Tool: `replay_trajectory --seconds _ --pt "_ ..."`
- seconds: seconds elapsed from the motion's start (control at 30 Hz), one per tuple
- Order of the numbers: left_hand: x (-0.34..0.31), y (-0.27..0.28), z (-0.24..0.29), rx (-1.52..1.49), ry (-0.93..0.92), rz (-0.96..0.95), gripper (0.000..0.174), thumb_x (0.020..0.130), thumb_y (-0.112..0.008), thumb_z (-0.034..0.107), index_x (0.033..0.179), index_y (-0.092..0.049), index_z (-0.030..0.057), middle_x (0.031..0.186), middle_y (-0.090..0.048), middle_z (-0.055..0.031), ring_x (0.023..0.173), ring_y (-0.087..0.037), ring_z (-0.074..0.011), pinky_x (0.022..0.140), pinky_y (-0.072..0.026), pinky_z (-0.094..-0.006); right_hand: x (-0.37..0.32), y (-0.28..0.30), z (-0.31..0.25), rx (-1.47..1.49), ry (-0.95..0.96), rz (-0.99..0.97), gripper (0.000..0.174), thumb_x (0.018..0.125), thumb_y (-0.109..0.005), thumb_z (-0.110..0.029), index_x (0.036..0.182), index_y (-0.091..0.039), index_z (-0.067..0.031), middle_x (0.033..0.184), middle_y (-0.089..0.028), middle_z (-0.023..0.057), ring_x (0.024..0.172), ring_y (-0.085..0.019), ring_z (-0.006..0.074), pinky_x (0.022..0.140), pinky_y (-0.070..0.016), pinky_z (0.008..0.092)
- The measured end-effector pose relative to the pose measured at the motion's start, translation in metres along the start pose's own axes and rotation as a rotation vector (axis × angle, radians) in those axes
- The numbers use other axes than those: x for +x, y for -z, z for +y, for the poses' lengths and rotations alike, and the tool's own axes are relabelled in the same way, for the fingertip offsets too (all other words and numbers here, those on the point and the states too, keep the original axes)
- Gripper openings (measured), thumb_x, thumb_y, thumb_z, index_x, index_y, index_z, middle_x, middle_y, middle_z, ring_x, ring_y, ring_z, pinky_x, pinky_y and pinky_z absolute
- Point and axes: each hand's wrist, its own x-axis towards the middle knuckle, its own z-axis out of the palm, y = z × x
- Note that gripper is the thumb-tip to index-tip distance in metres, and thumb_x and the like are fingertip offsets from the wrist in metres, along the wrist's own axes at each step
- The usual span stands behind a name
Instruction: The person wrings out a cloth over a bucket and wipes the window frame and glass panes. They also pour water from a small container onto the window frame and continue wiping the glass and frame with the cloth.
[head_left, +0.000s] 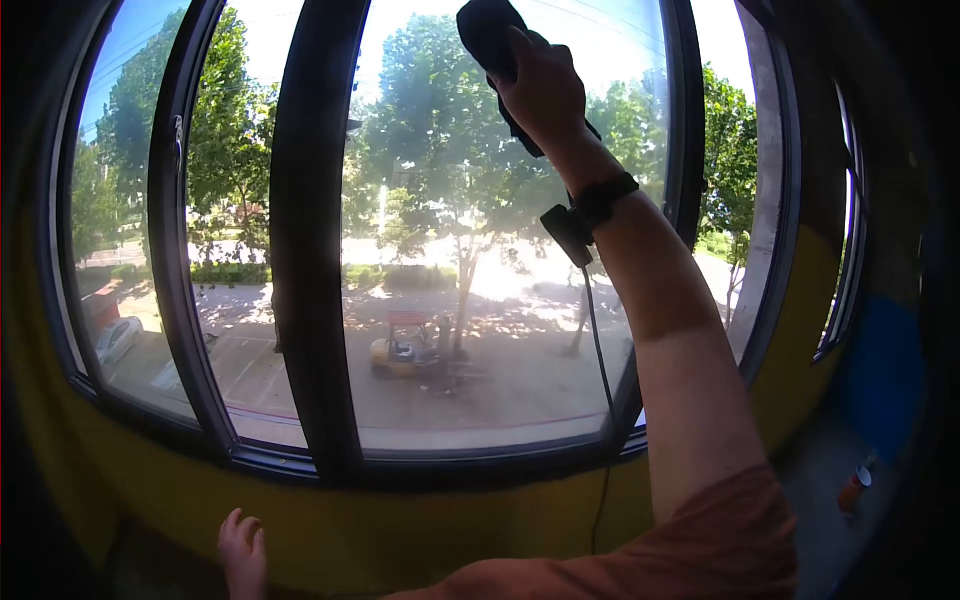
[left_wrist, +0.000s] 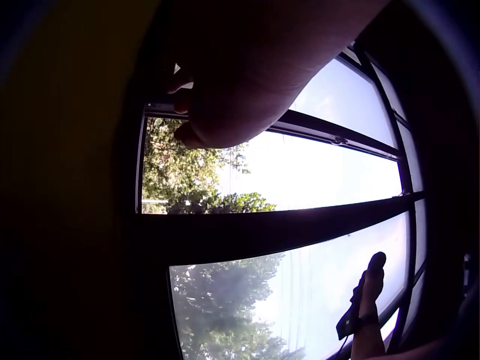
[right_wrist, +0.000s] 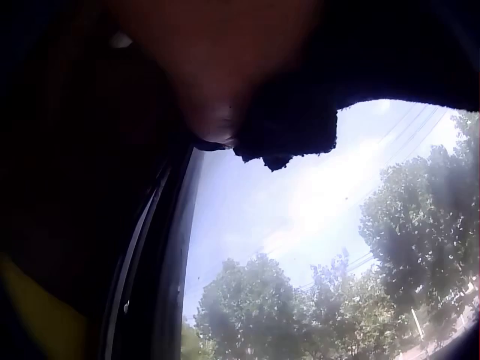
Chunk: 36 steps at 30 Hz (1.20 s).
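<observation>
Up at 12 o'clock on the middle window pane [head_left: 450, 330]: right hand [head_left: 545, 85], arm raised, fingers curled round a dark cloth [head_left: 485, 30]. Cloth is black, bunched, thick and ragged-edged, held against the glass near the top of the frame. Wrist camera [head_left: 568, 232] strapped below the hand, cable hanging. Down at 7 o'clock: left hand [head_left: 243, 550], fingers fairly straight, resting on the yellow wall [head_left: 420, 525], holding nothing. Orange cup [head_left: 853, 490] on the ledge at 4 o'clock.

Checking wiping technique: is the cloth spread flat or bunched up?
Bunched: the dark cloth is wadded in the right hand, not spread flat.
</observation>
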Motion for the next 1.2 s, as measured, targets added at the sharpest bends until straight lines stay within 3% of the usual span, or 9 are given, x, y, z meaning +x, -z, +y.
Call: replay_trajectory --seconds 0.1,0.53,0.67,0.73,0.8,0.87,0.93,1.03,1.2 --pt "-0.004 -0.005 -0.004 -0.209 0.202 -0.025 0.020 0.086 -0.069 0.007 0.105 -0.070 0.0011 0.142 -0.054 -0.0231 0.132 -0.051 -0.0400 0.110 -0.0418 -0.0480 -0.017 0.001 -0.052 0.095 0.208 -0.096 0.060 0.083 -0.079 -0.027 0.138 -0.058 -0.0166 0.130 -0.065 0.0070 0.107 -0.062 0.0326 0.087 -0.0581 0.0436" --pt "-0.032 0.012 0.001 -0.227 0.202 -0.098 0.019 0.093 -0.063 0.012 0.105 -0.068 -0.0027 0.134 -0.060 -0.0229 0.128 -0.054 -0.0400 0.109 -0.0426 -0.0463 -0.271 0.061 -0.176 0.389 0.849 -0.435 0.047 0.087 -0.062 -0.025 0.134 -0.057 -0.0238 0.130 -0.054 0.0008 0.108 -0.053 0.0184 0.073 -0.0525 0.0280" --pt "-0.030 0.000 0.014 -0.273 0.170 -0.148 0.021 0.094 -0.062 0.011 0.108 -0.067 -0.0036 0.131 -0.062 -0.0231 0.125 -0.057 -0.0389 0.107 -0.0442 -0.0448 -0.371 0.094 -0.204 0.678 1.075 -0.751 0.039 0.089 -0.059 -0.026 0.128 -0.060 -0.0229 0.124 -0.058 0.0033 0.103 -0.058 0.0176 0.070 -0.0518 0.0287" --pt "-0.023 -0.011 0.031 -0.302 0.125 -0.194 0.021 0.095 -0.061 0.011 0.109 -0.068 -0.0036 0.131 -0.063 -0.0228 0.124 -0.058 -0.0376 0.106 -0.0453 -0.0432 -0.399 0.109 -0.208 0.817 0.976 -0.852 0.039 0.089 -0.060 -0.021 0.128 -0.060 -0.0199 0.123 -0.059 0.0052 0.104 -0.060 0.0211 0.071 -0.0546 0.0327" --pt "-0.015 -0.029 0.055 -0.340 0.072 -0.241 0.022 0.096 -0.061 0.012 0.111 -0.068 -0.0037 0.130 -0.063 -0.0225 0.123 -0.060 -0.0363 0.105 -0.0463 -0.0416 -0.405 0.125 -0.207 0.964 0.539 -0.997 0.037 0.087 -0.062 -0.015 0.124 -0.062 -0.0136 0.115 -0.061 0.0057 0.104 -0.060 0.0273 0.074 -0.0580 0.0381" --pt "-0.010 -0.049 0.081 -0.550 0.146 -0.402 0.036 0.100 -0.060 0.015 0.132 -0.059 0.0002 0.132 -0.063 -0.0213 0.123 -0.061 -0.0288 0.103 -0.0472 -0.0368 -0.395 0.150 -0.208 1.077 0.249 -1.098 0.048 0.081 -0.072 -0.015 0.128 -0.061 -0.0105 0.117 -0.062 0.0088 0.102 -0.062 0.0329 0.081 -0.0583 0.0419" --pt "-0.007 -0.063 0.119 -0.857 0.177 -0.524 0.062 0.103 -0.062 0.026 0.155 -0.034 0.0092 0.138 -0.058 -0.0175 0.126 -0.057 -0.0246 0.103 -0.0474 -0.0361 -0.390 0.174 -0.211 1.183 0.070 -1.006 0.050 0.080 -0.074 -0.016 0.128 -0.060 -0.0091 0.120 -0.062 0.0111 0.104 -0.061 0.0339 0.085 -0.0577 0.0418" --pt "-0.002 -0.074 0.168 -1.187 0.282 -0.597 0.085 0.101 -0.065 0.038 0.162 -0.009 0.0182 0.144 -0.049 -0.0149 0.129 -0.052 -0.0259 0.105 -0.0463 -0.0395 -0.385 0.210 -0.215 1.241 -0.162 -0.970 0.057 0.079 -0.075 -0.013 0.133 -0.057 -0.0053 0.124 -0.060 0.0154 0.106 -0.061 0.0362 0.090 -0.0553 0.0426" --pt "0.013 -0.092 0.223 -1.364 0.176 -0.617 0.094 0.097 -0.066 0.049 0.163 -0.004 0.0212 0.150 -0.039 -0.0161 0.132 -0.048 -0.0282 0.110 -0.0433 -0.0430 -0.386 0.241 -0.185 1.350 -0.462 -1.045 0.054 0.083 -0.076 -0.014 0.132 -0.056 -0.0029 0.125 -0.060 0.0168 0.103 -0.060 0.0379 0.089 -0.0529 0.0441"
